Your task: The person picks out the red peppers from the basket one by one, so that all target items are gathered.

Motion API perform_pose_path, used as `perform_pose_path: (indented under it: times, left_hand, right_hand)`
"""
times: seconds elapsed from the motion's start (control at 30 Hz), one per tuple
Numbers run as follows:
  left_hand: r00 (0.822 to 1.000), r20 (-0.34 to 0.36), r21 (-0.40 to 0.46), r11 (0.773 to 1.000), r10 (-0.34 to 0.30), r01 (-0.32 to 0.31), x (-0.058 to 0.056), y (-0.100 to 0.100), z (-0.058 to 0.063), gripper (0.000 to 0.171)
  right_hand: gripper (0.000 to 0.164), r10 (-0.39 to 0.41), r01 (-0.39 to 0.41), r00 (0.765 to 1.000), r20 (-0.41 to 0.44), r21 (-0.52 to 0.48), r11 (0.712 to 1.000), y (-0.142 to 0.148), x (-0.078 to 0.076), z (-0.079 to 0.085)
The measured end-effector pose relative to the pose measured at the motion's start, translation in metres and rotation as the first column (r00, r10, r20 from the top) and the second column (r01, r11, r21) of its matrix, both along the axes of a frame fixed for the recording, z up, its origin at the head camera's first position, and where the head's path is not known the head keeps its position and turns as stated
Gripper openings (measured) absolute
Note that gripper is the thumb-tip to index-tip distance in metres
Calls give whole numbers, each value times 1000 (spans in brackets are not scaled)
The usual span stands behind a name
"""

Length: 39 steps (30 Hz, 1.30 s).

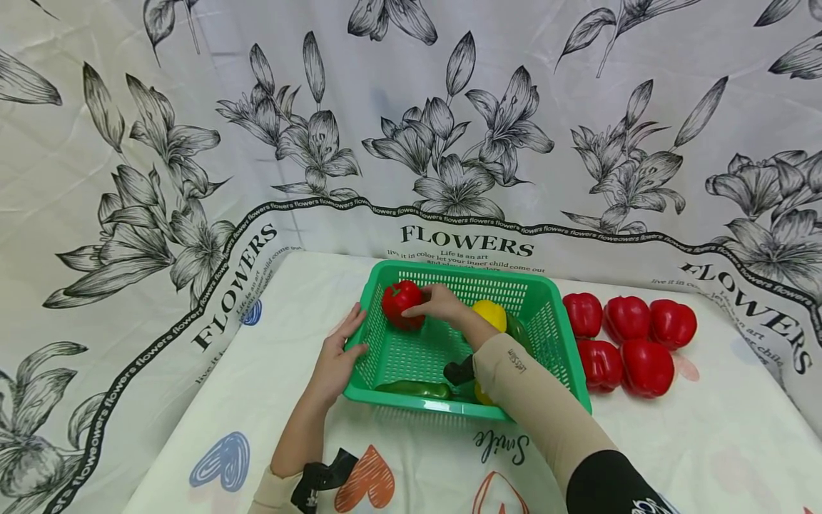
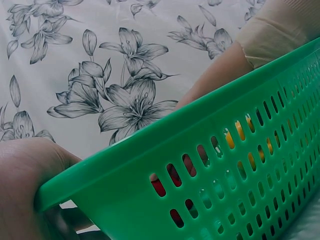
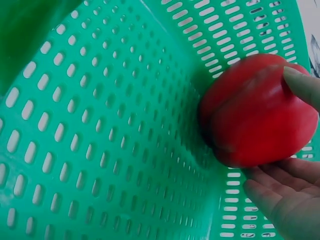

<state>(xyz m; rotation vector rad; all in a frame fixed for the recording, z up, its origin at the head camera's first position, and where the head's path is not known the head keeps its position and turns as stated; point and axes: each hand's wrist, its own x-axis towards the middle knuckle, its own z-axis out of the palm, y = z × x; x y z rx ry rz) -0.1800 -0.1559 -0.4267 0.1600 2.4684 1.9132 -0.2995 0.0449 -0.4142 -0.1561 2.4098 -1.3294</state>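
In the head view, a green plastic basket with slotted walls stands on the table. My right hand reaches in over its front side and holds a red bell pepper at the far left corner. The right wrist view shows the thumb on one side of this red bell pepper and the fingers under the other. My left hand grips the basket's left rim. Seen from the left wrist, that hand wraps the rim at a corner, its fingers partly hidden below.
Inside the basket lie a yellow bell pepper, a dark green vegetable, a long green pepper and a yellow piece half hidden by the right sleeve. Several red bell peppers sit together right of the basket. A flower-printed curtain hangs behind.
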Motion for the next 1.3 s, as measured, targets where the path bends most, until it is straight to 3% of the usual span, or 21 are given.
perform_pose_path:
  times: [0.83,1.3]
  left_hand:
    - [1000,-11,6,1000,-4,4,1,-1,-2,55]
    - [1000,-11,6,1000,-5,5,1,-1,-1,55]
  right_hand:
    - [61,8,-8,1000,10,5,1000,-2,0,-4]
    - [68,19,-20,999,33,36,999,4,5,7]
